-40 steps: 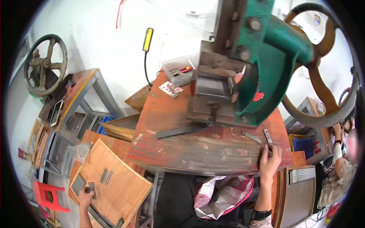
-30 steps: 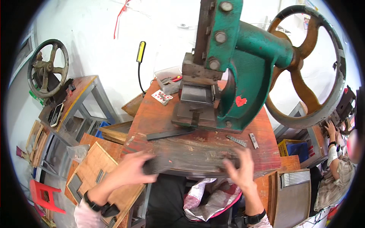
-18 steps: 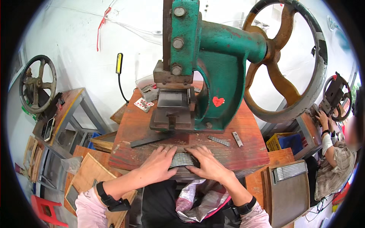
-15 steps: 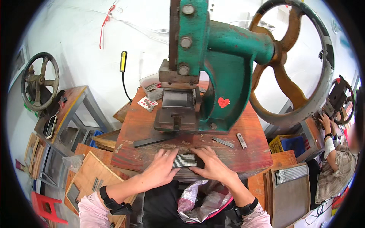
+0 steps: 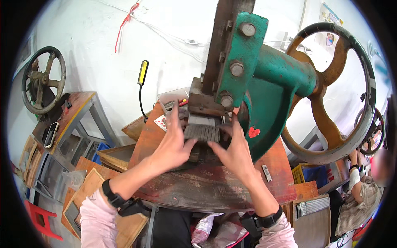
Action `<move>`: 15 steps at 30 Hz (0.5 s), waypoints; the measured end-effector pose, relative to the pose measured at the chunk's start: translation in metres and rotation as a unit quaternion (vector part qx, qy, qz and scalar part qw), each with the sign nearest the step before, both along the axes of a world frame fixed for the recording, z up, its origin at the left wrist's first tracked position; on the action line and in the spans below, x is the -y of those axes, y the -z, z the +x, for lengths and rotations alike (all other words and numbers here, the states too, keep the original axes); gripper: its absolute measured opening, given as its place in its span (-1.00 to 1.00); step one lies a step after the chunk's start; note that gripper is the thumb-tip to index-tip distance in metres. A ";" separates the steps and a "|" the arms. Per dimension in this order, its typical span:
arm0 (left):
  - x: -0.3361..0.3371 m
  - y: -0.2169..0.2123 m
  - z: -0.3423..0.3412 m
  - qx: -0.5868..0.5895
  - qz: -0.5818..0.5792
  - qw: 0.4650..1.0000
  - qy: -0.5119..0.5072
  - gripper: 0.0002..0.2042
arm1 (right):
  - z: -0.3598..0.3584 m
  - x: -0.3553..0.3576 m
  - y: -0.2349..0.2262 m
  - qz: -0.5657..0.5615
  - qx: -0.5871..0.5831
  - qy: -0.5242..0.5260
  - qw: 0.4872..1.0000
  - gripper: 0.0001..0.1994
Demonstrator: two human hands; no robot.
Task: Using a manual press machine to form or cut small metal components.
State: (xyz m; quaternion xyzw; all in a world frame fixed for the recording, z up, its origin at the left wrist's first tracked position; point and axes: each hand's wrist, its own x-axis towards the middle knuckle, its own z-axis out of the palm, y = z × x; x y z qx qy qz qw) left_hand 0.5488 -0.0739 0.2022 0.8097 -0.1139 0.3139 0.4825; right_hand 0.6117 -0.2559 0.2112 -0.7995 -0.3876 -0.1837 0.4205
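A left hand [image 5: 171, 144] and a right hand [image 5: 235, 151], both spread wide, frame opposite ends of a grey block of metal strips [image 5: 202, 133] at the bed [image 5: 201, 120] of a green press [image 5: 271, 99] on a reddish table [image 5: 182, 194].

No legible txt or nos., sm. red heart-shaped sticker [image 5: 254, 132] on green metal press [image 5: 269, 105], white card [image 5: 160, 122] w/ red marks on red-brown wooden tabletop [image 5: 278, 171]
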 end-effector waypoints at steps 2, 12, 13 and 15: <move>-0.009 -0.005 0.033 0.001 0.094 0.994 -0.056 -0.06 | 0.019 -0.016 -0.001 0.014 -0.046 0.035 0.998 -0.13; -0.032 -0.004 0.031 0.007 0.238 0.940 -0.246 -0.19 | 0.050 -0.026 -0.003 -0.007 -0.142 0.089 0.986 -0.20; -0.037 0.001 0.018 -0.015 0.187 0.955 -0.228 -0.27 | 0.051 -0.026 -0.002 -0.001 -0.079 0.105 0.991 -0.34; -0.047 0.020 -0.014 -0.120 0.181 0.962 -0.167 -0.40 | 0.052 -0.026 0.001 0.008 -0.020 0.124 0.992 -0.47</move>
